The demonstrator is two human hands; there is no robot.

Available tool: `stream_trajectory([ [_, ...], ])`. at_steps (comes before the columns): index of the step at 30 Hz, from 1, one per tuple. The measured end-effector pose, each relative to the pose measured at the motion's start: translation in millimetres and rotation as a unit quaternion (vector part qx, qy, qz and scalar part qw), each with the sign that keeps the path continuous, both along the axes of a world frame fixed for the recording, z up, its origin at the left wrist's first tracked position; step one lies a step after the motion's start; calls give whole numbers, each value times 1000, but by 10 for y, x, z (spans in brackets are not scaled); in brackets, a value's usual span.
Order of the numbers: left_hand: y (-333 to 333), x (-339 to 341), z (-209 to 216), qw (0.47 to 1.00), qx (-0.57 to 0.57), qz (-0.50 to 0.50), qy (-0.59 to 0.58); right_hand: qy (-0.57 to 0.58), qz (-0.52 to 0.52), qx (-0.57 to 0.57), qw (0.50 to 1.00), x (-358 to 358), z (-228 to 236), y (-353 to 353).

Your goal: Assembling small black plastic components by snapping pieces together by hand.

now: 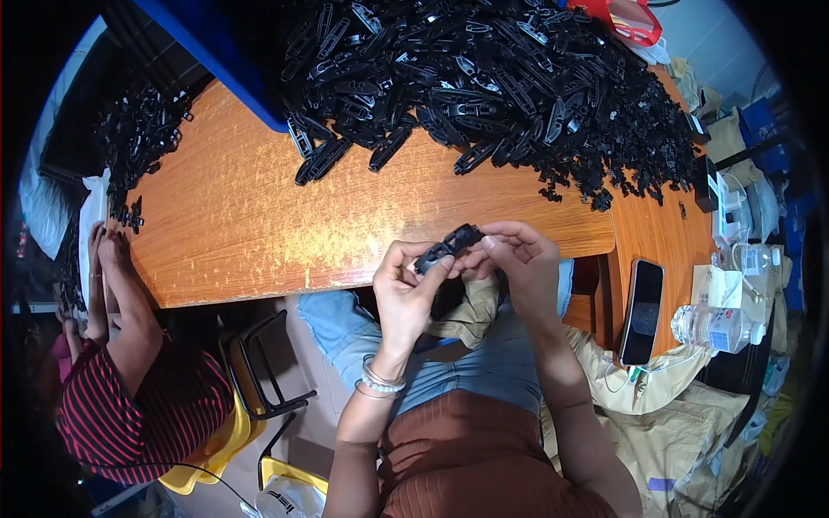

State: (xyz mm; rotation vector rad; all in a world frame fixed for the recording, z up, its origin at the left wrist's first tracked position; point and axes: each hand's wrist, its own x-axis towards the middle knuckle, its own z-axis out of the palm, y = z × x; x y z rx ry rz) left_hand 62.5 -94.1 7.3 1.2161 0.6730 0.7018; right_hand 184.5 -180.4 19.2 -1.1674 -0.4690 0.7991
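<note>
Just off the table's near edge, above my lap, my left hand (410, 281) grips a black, elongated plastic part (442, 249) between thumb and fingers. The part is tilted, its right end higher. At that upper end my right hand (522, 256) pinches with thumb and forefinger; a small piece in those fingers cannot be made out. Across the table's far side lies a big heap of similar black plastic parts (475, 108). To its right, smaller black clip-like pieces (596, 177) are piled.
A blue bin (216, 56) leans over the wooden table (233, 207). On the right are a phone (642, 312) and clear bottles (717, 328). At left, a person in a striped top (147, 414) works beside another pile of black pieces (142, 129). A yellow-seated chair (250, 371) stands between us.
</note>
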Motion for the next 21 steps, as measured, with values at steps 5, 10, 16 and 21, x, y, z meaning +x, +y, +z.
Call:
stream_trajectory([
  [5,-62,32,-119,997,-12,44,-56,25,4,-41,999,70,-71,-18],
  [10,35,36,-183,962,200,168,76,-144,-51,-196,969,448,-429,71],
  [16,160,-124,-261,957,196,192,95,-540,-89,-229,805,419,-340,47],
  [21,54,-91,-183,978,127,156,59,-378,-51,-179,907,236,-328,51],
])
